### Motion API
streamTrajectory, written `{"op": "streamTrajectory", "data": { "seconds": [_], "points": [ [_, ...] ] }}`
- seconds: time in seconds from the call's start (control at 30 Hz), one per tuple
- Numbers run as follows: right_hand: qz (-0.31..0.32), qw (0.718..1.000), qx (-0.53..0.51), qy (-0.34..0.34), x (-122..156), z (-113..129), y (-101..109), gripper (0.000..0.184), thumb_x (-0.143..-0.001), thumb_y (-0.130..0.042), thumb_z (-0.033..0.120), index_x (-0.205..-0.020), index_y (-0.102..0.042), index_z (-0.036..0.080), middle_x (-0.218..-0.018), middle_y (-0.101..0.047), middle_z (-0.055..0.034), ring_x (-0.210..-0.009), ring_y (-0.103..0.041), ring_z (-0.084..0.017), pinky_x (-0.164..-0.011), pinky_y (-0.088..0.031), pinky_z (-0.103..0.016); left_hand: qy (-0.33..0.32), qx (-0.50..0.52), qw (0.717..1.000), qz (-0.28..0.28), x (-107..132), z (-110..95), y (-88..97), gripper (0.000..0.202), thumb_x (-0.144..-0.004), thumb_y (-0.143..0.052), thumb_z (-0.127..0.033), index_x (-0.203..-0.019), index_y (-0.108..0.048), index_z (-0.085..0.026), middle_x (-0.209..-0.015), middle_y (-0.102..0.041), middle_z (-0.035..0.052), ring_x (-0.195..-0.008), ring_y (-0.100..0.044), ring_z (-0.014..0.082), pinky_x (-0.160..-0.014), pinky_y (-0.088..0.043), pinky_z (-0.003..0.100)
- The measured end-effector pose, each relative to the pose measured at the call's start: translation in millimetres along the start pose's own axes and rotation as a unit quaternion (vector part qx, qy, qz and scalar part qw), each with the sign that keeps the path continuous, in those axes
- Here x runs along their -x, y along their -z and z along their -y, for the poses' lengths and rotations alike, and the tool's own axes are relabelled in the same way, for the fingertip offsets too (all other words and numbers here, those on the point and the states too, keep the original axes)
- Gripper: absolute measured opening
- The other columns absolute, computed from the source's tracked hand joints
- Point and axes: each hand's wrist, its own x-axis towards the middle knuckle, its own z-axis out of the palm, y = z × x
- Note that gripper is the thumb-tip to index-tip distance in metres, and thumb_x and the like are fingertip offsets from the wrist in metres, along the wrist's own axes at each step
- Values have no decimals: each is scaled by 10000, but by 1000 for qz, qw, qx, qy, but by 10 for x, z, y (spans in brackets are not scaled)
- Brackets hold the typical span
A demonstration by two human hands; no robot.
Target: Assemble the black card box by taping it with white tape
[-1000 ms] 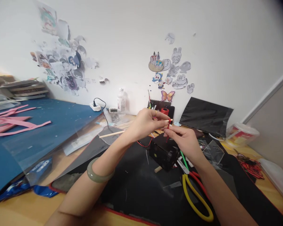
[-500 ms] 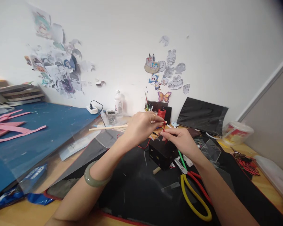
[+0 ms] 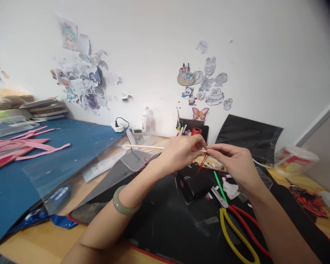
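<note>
My left hand [image 3: 181, 152] is closed round a thin wooden stick [image 3: 143, 146] that points left over the desk. My right hand [image 3: 233, 161] pinches the stick's right end, where a red string [image 3: 202, 165] hangs down between the two hands. Just below them sits a small black box [image 3: 195, 185] on a black mat [image 3: 165, 223]. A green bangle [image 3: 122, 205] is on my left wrist.
Yellow-and-red-handled scissors [image 3: 236, 234] and a green stick [image 3: 219, 185] lie right of the box. A blue mat [image 3: 30, 168] with pink paper strips [image 3: 22, 146] covers the left. A bottle [image 3: 146, 121], pen holder [image 3: 189, 126], black sheet [image 3: 247, 137] and tub [image 3: 294, 159] line the wall.
Both hands rose and shifted right, away from the black box. The stick now lies more level, and my right hand has moved up from the hanging string to the stick's end.
</note>
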Motion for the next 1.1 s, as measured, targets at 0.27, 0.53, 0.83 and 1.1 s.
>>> {"op": "streamTrajectory", "data": {
  "seconds": [0.27, 0.53, 0.83, 1.1],
  "points": [
    [-68, 996, -56, -29, -68, -61, 173, 204, -599, -755, 359, -745, -722, 220, -719, -711, -22, -701, -640, -191, -693, -509, -328, 24, -17, 999, 37, 29, 200, 209, 165, -792, -574, -321, -850, -662, -195, -800, -698, 26, -632, -584, 119, -575, -380, 225],
    [-51, 994, -91, -41, -95, -73, 247, 266, -682, -677, 423, -813, -727, 198, -795, -725, -44, -753, -659, -179, -782, -510, -325, 67, -5, 998, -6, 34, 313, 275, 246, -797, -555, -379, -919, -705, -227, -854, -722, 52, -734, -637, 174, -604, -413, 258],
    [-3, 995, -98, -26, -113, -102, 243, 341, -644, -734, 320, -962, -672, 215, -933, -708, -39, -921, -632, -189, -825, -497, -314, 61, -19, 997, -32, 28, 283, 272, 224, -797, -560, -353, -900, -711, -224, -861, -724, 50, -745, -639, 171, -614, -418, 261],
    [-10, 996, -81, -21, -107, -108, 196, 369, -629, -737, 336, -964, -677, 193, -820, -694, -26, -795, -635, -165, -769, -500, -309, 37, -7, 998, -54, 12, 294, 226, 194, -802, -563, -292, -894, -705, -198, -844, -713, 45, -703, -610, 139, -610, -424, 250]
  ]
}}
